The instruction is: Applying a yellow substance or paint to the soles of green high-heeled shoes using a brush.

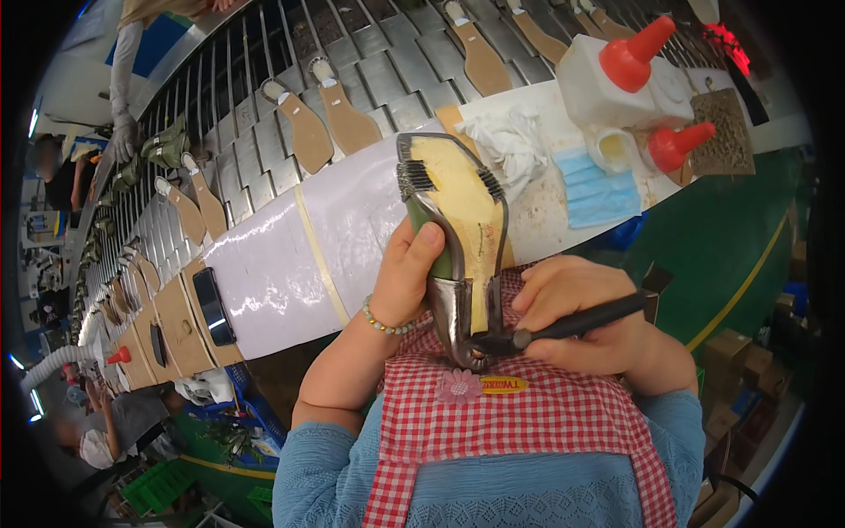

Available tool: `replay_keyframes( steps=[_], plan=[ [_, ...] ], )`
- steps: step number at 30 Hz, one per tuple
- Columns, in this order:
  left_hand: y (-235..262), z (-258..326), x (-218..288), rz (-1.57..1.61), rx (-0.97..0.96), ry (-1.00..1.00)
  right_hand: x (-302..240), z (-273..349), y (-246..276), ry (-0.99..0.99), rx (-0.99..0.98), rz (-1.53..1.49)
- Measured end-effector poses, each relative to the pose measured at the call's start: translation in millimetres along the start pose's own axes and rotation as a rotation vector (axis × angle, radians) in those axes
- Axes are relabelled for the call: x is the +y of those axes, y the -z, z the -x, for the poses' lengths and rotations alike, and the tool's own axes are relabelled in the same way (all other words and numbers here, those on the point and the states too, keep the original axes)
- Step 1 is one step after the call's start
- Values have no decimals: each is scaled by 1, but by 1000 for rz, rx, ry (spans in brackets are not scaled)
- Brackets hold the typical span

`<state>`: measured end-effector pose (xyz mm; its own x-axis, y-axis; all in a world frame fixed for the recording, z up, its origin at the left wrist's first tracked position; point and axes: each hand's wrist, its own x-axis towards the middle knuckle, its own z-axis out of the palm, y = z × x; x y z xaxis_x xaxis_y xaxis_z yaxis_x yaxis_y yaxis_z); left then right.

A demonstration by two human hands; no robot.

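Note:
My left hand grips a shoe upper on a last by its green side, bottom turned up and toe pointing away from me. Its yellowish underside is framed by a dark folded margin, with black bristly fringes on both sides near the forefoot. The heel end is grey and shiny, close to my apron. In my right hand, fingers closed, is a black-handled tool that looks like a brush. Its dark tip touches the heel end; the exact shape of the tip is hard to make out.
A pale work board lies before me, with a phone at left. To the right are a white glue bottle with red nozzle, crumpled tissue and a blue mask. Beyond, a slatted metal conveyor carries several tan soles.

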<state>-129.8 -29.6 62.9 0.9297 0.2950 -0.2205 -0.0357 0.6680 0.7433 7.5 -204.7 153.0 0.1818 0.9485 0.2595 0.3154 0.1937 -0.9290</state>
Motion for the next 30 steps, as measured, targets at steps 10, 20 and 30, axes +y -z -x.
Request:
replay_keyframes(
  steps=[10,20,30],
  plan=[
    [61,27,-12,-622,369,-657,24,-6,-5,-63,556,-511],
    [62,64,-58,-1309,393,-599,75,-17,-56,-262,508,-477],
    [74,72,-65,-1199,380,-540,94,-28,-78,-349,418,-513]
  ],
)
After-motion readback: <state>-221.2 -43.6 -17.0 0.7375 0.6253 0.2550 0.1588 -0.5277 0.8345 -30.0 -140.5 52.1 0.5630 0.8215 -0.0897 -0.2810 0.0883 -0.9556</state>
